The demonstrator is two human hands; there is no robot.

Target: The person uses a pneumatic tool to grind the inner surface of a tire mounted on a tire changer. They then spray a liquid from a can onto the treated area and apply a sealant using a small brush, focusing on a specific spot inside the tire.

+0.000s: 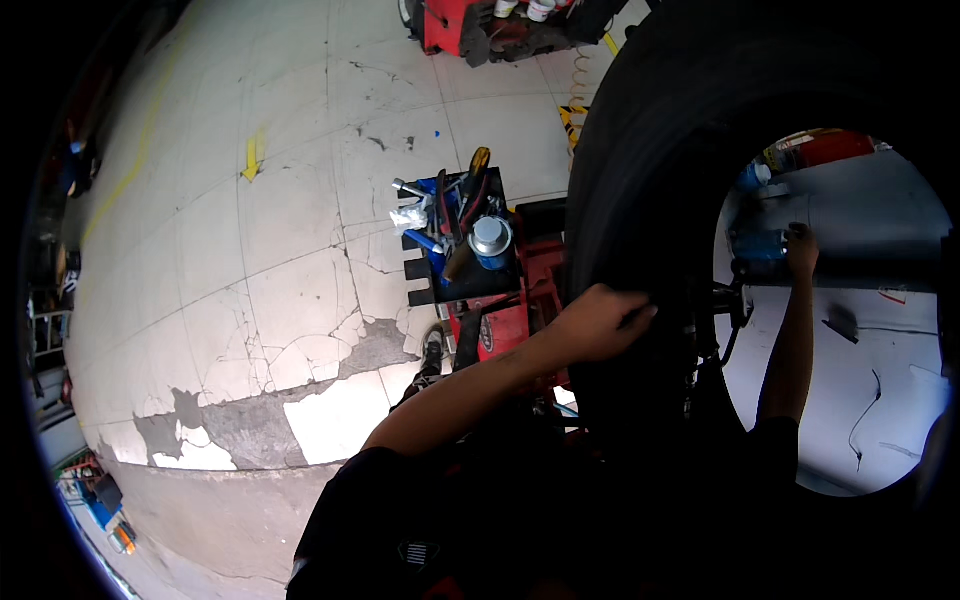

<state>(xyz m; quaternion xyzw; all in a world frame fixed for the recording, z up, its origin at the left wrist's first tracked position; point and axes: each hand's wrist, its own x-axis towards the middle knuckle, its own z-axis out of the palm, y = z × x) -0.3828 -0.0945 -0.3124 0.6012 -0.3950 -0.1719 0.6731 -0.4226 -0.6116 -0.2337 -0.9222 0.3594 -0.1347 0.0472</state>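
Observation:
My left hand [607, 325] is closed, fingers curled, against the dark side of a large black tyre [625, 190]. Shadow hides whatever may be between its fingertips. To the right, seen within the round opening, my right hand [802, 252] reaches forward with bent, closed fingers. It is right beside a blue see-through object [760, 245], perhaps a container; whether the fingers grip it is unclear. A dark metal joint with a hose [735, 305] shows between the two arms.
Left of the tyre, a black tray [455, 290] carries a lidded tin [490, 238], yellow-and-black-handled pliers [478, 175] and other tools. Red equipment [500, 325] stands below it. A coiled orange hose [577, 80] hangs beyond. Cracked, patchy floor tiles [270, 270] spread leftward.

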